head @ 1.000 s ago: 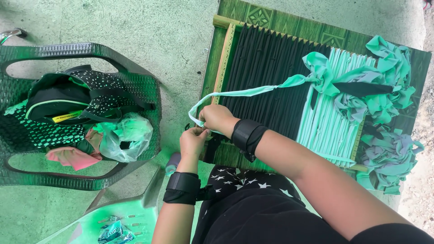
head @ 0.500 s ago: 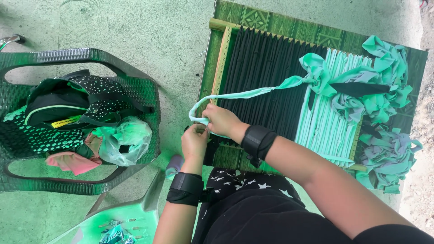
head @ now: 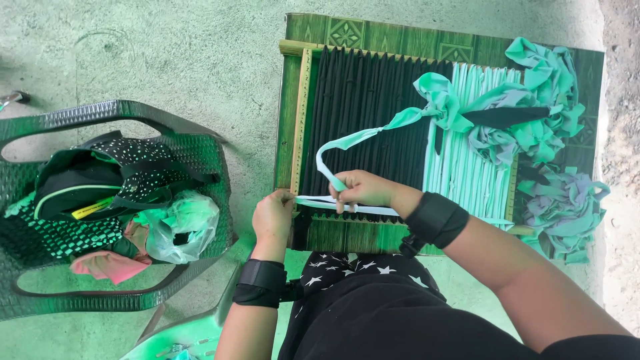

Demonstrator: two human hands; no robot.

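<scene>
— Fingertips of the left hand (head: pixel 272 215) are hard to read: they pinch something at the near left corner of the wooden weaving frame (head: pixel 297 120), but the pinch itself is too small to make out. What do you see?

— Its grip is narrow, closed on the end of the pale mint-green cloth strip (head: pixel 347 141). The right hand (head: pixel 360 189) is curled tight around the same strip just beside it, and its palm is turned away from view.

— Where does the strip go?

— It loops up to the far side over the black stretched strands (head: pixel 367 113), then runs right into a knotted bunch of mint and grey cloth scraps (head: pixel 533 127) that covers the frame's right part.

— Anything cut off?

— The dark green plastic chair (head: pixel 200 153) at left runs off the edge; a black dotted bag (head: pixel 113 173) and clear plastic bag (head: pixel 180 227) fill its seat.
</scene>
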